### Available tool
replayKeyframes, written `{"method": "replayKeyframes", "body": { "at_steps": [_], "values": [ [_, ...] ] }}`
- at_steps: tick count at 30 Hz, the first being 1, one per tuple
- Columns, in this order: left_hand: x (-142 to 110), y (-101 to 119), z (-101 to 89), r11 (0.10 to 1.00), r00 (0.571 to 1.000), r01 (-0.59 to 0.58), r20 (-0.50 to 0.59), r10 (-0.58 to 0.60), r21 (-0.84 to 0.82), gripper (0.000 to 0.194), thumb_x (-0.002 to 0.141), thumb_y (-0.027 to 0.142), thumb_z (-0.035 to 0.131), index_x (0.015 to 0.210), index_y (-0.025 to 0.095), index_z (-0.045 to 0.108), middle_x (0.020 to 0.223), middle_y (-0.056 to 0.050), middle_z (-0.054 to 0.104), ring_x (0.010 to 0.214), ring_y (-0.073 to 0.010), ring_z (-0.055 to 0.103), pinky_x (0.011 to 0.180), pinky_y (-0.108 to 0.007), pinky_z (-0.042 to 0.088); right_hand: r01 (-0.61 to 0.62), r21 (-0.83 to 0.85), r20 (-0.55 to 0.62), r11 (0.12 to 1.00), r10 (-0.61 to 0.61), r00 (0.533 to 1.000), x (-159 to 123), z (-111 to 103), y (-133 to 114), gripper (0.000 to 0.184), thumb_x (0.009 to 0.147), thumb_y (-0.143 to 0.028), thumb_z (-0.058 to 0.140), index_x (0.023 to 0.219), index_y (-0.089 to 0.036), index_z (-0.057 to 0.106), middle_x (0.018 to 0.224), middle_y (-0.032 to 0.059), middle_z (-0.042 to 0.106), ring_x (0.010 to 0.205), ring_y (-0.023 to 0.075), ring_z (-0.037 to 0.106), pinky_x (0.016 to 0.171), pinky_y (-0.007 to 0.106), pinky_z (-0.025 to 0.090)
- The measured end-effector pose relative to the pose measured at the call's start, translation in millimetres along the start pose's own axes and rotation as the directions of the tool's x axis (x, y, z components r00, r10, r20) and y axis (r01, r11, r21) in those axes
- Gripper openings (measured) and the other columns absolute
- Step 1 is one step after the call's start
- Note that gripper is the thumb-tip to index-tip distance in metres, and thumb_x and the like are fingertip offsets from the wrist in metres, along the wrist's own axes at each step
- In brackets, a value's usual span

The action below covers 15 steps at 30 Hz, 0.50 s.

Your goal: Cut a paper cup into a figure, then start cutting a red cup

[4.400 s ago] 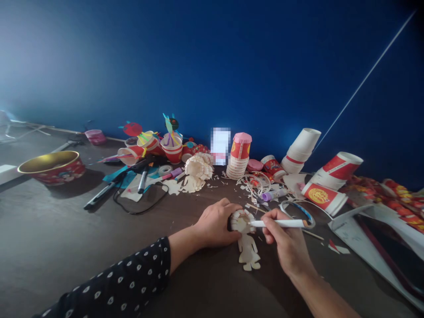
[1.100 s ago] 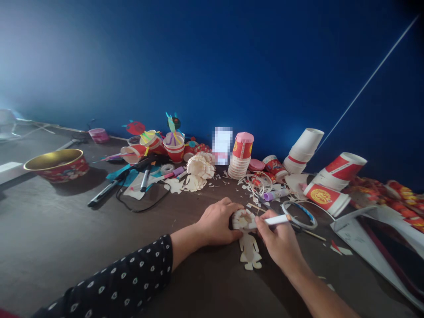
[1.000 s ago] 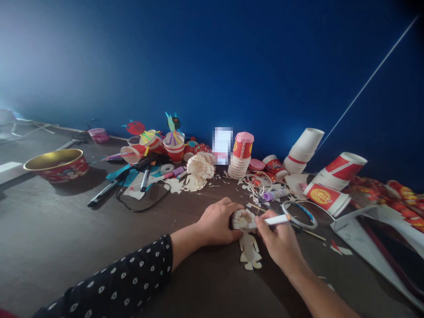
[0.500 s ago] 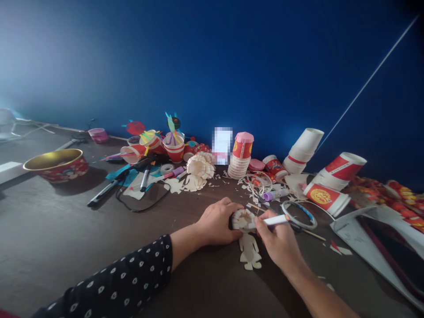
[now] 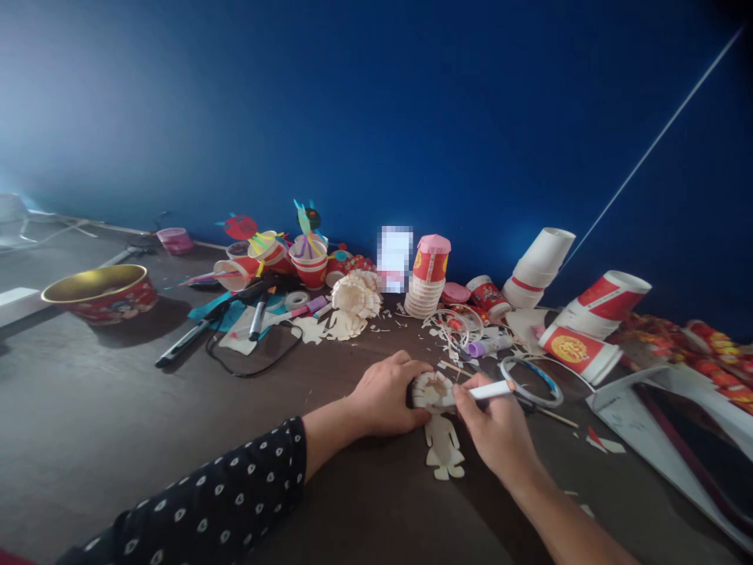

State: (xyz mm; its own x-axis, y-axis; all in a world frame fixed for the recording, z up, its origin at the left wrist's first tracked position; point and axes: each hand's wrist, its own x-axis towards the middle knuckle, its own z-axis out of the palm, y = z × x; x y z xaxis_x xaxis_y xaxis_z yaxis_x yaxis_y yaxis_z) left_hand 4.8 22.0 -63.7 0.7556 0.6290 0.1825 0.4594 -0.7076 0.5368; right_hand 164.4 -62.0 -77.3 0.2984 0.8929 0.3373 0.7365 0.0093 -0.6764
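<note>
A cream paper doll lies on the dark table, its arms, skirt and feet toward me. Its round head has a frilled rim of small paper petals. My left hand is closed on the left side of that head, thumb below and fingers above. In my right hand is a white marker pen, pinched between thumb and fingers. The marker slants toward the doll's face, and its tip is too small and blurred to make out there.
Behind the hands sit more frilled paper pieces, scraps and a lilac glue stick. Paper cups stand in a stack. A box cutter and a gold-lined tin are at left; a tablet-like device is at right.
</note>
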Motion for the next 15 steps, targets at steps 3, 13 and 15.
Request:
{"method": "replayKeyframes", "body": {
  "at_steps": [3, 13, 15],
  "values": [
    [-0.1, -0.2, 0.0, 1.000, 1.000, 0.001, -0.001, -0.001, -0.002, 0.056, 0.058, 0.034, 0.064, 0.112, 0.025, 0.051, 0.098, -0.004, 0.053, 0.087, -0.0211, 0.056, 0.079, -0.034, 0.045, -0.011, -0.007, -0.002, 1.000, 0.011, 1.000, -0.2, -0.4, 0.5, 0.026, 0.080, -0.039, 0.046, 0.061, -0.021, 0.045, 0.045, -0.0037, 0.048, 0.042, 0.0143, 0.047, 0.043, 0.024, 0.035],
    [-0.6, -0.7, 0.7, 1.000, 1.000, 0.001, -0.002, -0.001, -0.003, 0.056, 0.058, 0.035, 0.065, 0.112, 0.024, 0.051, 0.099, -0.004, 0.053, 0.088, -0.0211, 0.056, 0.080, -0.034, 0.045, -0.017, -0.025, -0.014, 1.000, 0.017, 1.000, 0.7, -1.9, -1.8, 0.025, 0.079, -0.039, 0.046, 0.060, -0.021, 0.046, 0.043, -0.0034, 0.048, 0.041, 0.0144, 0.046, 0.042, 0.024, 0.035],
    [-0.6, -0.5, 0.5, 1.000, 1.000, -0.005, -0.002, 0.005, -0.005, 0.056, 0.058, 0.035, 0.065, 0.112, 0.024, 0.052, 0.098, -0.004, 0.054, 0.088, -0.0210, 0.056, 0.080, -0.034, 0.044, -0.017, -0.029, -0.019, 0.999, 0.017, 1.000, 0.6, -2.4, -2.1, 0.025, 0.078, -0.038, 0.046, 0.060, -0.022, 0.046, 0.043, -0.0037, 0.048, 0.040, 0.0144, 0.046, 0.041, 0.023, 0.034]
  ]
}}
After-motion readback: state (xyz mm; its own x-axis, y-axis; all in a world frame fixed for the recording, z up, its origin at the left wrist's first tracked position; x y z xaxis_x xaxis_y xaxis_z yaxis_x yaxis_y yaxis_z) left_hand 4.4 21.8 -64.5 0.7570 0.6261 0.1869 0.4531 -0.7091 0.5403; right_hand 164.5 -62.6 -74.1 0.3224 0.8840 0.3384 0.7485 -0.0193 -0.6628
